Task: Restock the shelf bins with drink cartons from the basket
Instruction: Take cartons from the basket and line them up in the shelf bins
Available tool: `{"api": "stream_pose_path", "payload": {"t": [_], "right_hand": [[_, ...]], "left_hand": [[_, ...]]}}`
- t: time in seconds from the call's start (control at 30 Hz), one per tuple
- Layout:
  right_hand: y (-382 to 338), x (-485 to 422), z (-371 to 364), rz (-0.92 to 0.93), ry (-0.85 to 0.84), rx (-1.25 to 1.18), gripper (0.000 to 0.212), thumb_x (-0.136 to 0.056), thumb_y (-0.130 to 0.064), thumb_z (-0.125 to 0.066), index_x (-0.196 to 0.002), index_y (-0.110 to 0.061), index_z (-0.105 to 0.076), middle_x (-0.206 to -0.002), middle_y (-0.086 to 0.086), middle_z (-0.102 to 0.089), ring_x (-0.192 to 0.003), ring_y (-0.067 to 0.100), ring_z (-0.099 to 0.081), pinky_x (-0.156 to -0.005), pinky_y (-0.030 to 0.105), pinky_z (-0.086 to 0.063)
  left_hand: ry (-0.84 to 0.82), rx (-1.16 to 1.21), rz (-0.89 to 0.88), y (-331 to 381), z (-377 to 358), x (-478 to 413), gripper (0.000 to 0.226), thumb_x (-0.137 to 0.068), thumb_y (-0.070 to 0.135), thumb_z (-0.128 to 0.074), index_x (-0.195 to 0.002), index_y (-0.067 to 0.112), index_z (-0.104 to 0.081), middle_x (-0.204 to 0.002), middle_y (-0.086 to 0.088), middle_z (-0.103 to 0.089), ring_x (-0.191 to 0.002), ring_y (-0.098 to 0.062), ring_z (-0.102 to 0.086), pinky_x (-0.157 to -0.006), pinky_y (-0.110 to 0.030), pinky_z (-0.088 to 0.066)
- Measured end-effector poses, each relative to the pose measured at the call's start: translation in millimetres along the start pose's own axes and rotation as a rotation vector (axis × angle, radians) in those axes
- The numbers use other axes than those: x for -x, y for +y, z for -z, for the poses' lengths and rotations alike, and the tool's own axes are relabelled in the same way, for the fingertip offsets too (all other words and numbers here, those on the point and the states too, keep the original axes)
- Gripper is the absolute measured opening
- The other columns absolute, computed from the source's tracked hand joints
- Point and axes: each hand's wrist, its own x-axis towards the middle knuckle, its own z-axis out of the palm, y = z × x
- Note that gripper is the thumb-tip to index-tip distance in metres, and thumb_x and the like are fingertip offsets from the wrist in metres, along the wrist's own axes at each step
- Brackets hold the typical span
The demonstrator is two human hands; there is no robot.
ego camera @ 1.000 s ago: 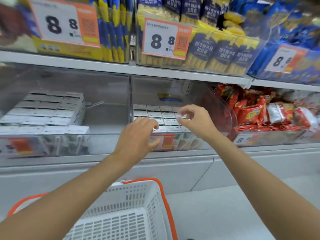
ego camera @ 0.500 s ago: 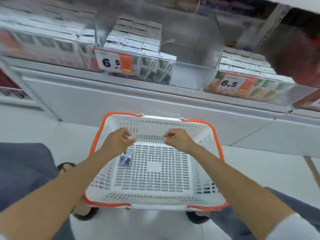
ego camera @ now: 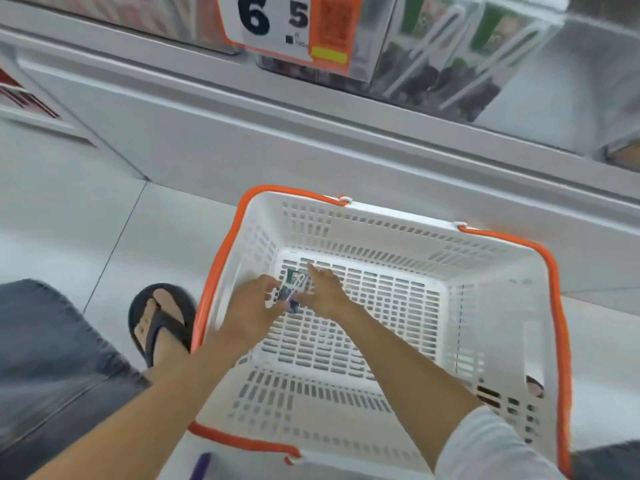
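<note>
Head view, looking steeply down. On the pale tiled floor [ego camera: 86, 230], against the grey base of the shelf unit [ego camera: 277, 133]: a white slotted plastic basket with orange handles [ego camera: 381, 233].

Low in its far-left corner: one small green-and-purple drink carton with a straw on its face [ego camera: 293, 289], caught between both hands. Resting on the basket bottom or just lifted off it, cannot tell.

Left grip [ego camera: 251, 311]: narrow, reaching in over the left rim, fingers and thumb curled round the carton's left side, the carton sticking out past the fingertips toward the far wall.

Right grip [ego camera: 327, 289]: wide, fingers stretched out flat and pointing to the far-left corner, laid against the carton's right side, touching it but not wrapped round it. Forearm slanting across the basket from a white sleeve [ego camera: 485, 448] at the near-right corner.

Above, on the shelf: a clear plastic bin [ego camera: 540, 26] holding upright green-and-purple cartons with straws [ego camera: 498, 29], well apart from the hands, and on its front an orange-and-white price label reading 6 5 [ego camera: 287, 26].

Left of the basket, just beside its rim: a foot in a dark flip-flop sandal [ego camera: 161, 320], and nearer, a blurred blue denim leg [ego camera: 45, 351].
</note>
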Motion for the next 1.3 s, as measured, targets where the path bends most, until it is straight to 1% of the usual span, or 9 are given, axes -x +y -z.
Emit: {"api": "stream_pose_path", "payload": {"t": [0.13, 0.23, 0.4, 0.53, 0.67, 0.83, 0.93, 1.1, 1.3], "right_hand": [[9.1, -9.1, -18.8, 0.044, 0.112, -0.011, 0.056, -0.077, -0.034, -0.077, -0.121, -0.018, -0.048, -0.118, 0.006, -0.047, -0.107, 0.021, -0.044, -0.088, 0.035, -0.043], [17.4, -2.7, -20.0, 0.081, 0.161, -0.144, 0.035, -0.076, -0.015, -0.075, -0.087, -0.019, -0.042, -0.089, 0.002, -0.048, -0.078, 0.018, -0.043, -0.072, 0.037, -0.044], [15.0, 27.6, -12.8, 0.03, 0.033, -0.333, 0.042, -0.08, -0.01, -0.074, -0.114, -0.009, -0.049, -0.093, 0.003, -0.055, -0.081, 0.017, -0.053, -0.073, 0.03, -0.045], [12.6, 59.7, 17.1, 0.142, -0.047, -0.236, 0.034, -0.08, -0.003, -0.074, -0.113, -0.003, -0.065, -0.086, 0.001, -0.053, -0.073, 0.014, -0.049, -0.066, 0.024, -0.044], [0.5, 116.0, 74.2, 0.217, 0.049, -0.098, 0.037, -0.08, -0.003, -0.074, -0.116, -0.004, -0.064, -0.091, 0.002, -0.046, -0.078, 0.018, -0.048, -0.073, 0.03, -0.043], [-28.3, 199.0, 140.5, 0.367, 0.252, 0.08, 0.039, -0.08, -0.01, -0.076, -0.118, -0.009, -0.065, -0.098, 0.001, -0.044, -0.091, 0.015, -0.045, -0.089, 0.027, -0.043], [-52.6, 247.3, 180.4, 0.399, 0.398, 0.049, 0.045, -0.079, -0.011, -0.076, -0.12, -0.014, -0.057, -0.121, 0.005, -0.05, -0.1, 0.015, -0.052, -0.096, 0.034, -0.046], [-101.6, 305.3, 255.1, 0.55, 0.839, -0.066, 0.042, -0.079, -0.011, -0.076, -0.119, -0.014, -0.062, -0.104, -0.003, -0.065, -0.092, 0.015, -0.064, -0.088, 0.035, -0.053], [-129.3, 316.3, 343.2, 0.672, 1.116, -0.182, 0.037, -0.085, -0.013, -0.072, -0.119, -0.022, -0.059, -0.103, -0.01, -0.062, -0.081, -0.007, -0.061, -0.07, 0.005, -0.045]], "left_hand": [[-0.116, -0.155, 0.029, -5.3, -5.2, -5.1, 0.045, -0.086, 0.024, -0.07, -0.127, 0.019, -0.053, -0.118, 0.0, -0.056, -0.102, -0.016, -0.055, -0.092, -0.03, -0.045], [-0.188, -0.239, 0.071, -3.2, -8.8, -9.5, 0.057, -0.087, 0.024, -0.069, -0.138, 0.023, -0.045, -0.128, 0.001, -0.056, -0.108, -0.016, -0.057, -0.089, -0.025, -0.044], [-0.252, -0.145, 0.131, 11.0, -25.2, -4.9, 0.068, -0.086, 0.01, -0.068, -0.145, 0.011, -0.036, -0.142, -0.008, -0.047, -0.114, -0.014, -0.051, -0.073, -0.006, -0.032], [-0.306, -0.104, 0.094, 18.7, -25.5, 2.9, 0.091, -0.081, 0.012, -0.075, -0.153, 0.014, -0.019, -0.153, -0.004, -0.034, -0.137, -0.02, -0.037, -0.091, -0.007, -0.029], [-0.304, 0.04, -0.029, 51.4, -16.9, 13.4, 0.062, -0.078, 0.005, -0.077, -0.134, 0.01, -0.05, -0.125, 0.001, -0.054, -0.114, -0.016, -0.053, -0.073, -0.001, -0.036], [-0.255, 0.196, -0.26, 127.1, 13.1, 32.4, 0.033, -0.081, -0.006, -0.071, -0.106, 0.003, -0.052, -0.105, -0.016, -0.06, -0.096, -0.031, -0.061, -0.091, -0.048, -0.05], [-0.133, 0.222, -0.429, 181.1, 44.9, 48.6, 0.031, -0.083, 0.002, -0.071, -0.106, 0.008, -0.051, -0.104, -0.008, -0.062, -0.091, -0.024, -0.064, -0.089, -0.047, -0.051], [0.17, 0.297, -0.755, 276.3, 115.9, 59.5, 0.035, -0.078, 0.02, -0.079, -0.105, 0.024, -0.057, -0.1, 0.01, -0.065, -0.093, -0.009, -0.063, -0.084, -0.03, -0.05], [0.536, -0.439, -0.858, 309.9, 187.2, 16.4, 0.073, -0.082, 0.046, -0.071, -0.144, 0.023, -0.04, -0.149, -0.005, -0.041, -0.137, -0.026, -0.034, -0.114, -0.044, -0.023]]}}
